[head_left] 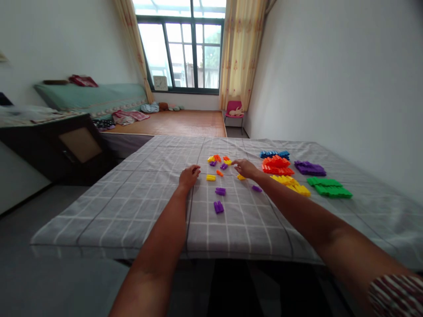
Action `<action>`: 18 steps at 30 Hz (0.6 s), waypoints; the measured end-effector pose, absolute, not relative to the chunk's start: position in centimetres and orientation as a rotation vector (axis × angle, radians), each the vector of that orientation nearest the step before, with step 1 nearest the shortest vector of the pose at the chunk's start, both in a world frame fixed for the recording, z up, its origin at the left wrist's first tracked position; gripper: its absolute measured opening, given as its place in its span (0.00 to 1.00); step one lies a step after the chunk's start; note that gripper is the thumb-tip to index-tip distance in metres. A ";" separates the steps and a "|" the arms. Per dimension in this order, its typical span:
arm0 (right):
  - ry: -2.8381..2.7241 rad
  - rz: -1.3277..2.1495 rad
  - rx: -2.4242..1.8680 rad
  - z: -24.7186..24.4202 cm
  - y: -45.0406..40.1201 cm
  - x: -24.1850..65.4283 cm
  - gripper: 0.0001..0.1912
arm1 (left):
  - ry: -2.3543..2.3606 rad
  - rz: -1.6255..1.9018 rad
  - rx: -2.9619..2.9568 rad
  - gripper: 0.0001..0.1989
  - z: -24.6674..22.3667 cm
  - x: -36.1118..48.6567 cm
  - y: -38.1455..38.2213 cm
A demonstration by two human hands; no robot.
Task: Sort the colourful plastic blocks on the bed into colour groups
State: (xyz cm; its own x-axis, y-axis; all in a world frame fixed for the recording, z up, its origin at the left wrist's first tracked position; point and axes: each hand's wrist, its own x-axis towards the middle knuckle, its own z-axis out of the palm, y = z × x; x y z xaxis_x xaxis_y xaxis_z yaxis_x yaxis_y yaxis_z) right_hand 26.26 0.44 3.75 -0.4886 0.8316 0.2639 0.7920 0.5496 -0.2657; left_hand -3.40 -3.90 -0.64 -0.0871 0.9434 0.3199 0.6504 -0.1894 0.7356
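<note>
My left hand [189, 176] rests on the checked cloth with its fingers curled in; whether anything is inside them is hidden. My right hand [246, 168] reaches over the cloth, its index finger stretched toward a small cluster of plastic pieces, a yellow piece [228, 162] beside a purple piece [224, 167]. Contact between fingertip and cluster is too small to tell. A similar cluster with an orange piece [217, 158] lies to its left. Between my hands are a single orange piece [220, 173] and a yellow pair [210, 178]. Closer to me lie two purple pairs [220, 191] [218, 207].
Right of my right arm sit sorted piles: blue [274, 154], orange [276, 166], yellow [292, 185], purple [309, 168] and green [329, 187]. A loose purple piece [256, 189] lies by my right forearm. The table [109, 211] ends before a low wooden platform [188, 123].
</note>
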 end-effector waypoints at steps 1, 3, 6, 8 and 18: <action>-2.405 0.161 -1.425 3.5 1.8 25.5 0.14 | 1.745 1.150 1.855 0.13 -0.7 -3.4 -3.9; -2.306 0.198 -1.643 3.0 3.9 24.1 0.14 | 1.779 1.123 1.872 0.13 -0.5 -3.2 -4.1; -2.155 0.291 -1.855 2.5 5.9 22.6 0.19 | 1.830 1.081 1.888 0.13 0.0 -2.9 -4.6; -2.081 0.369 -1.852 2.3 6.3 21.9 0.20 | 1.848 1.061 1.908 0.13 0.3 -2.7 -4.9; -2.006 1.022 -0.912 2.4 2.0 18.7 0.15 | 1.483 1.358 1.957 0.19 -0.1 -1.7 -4.4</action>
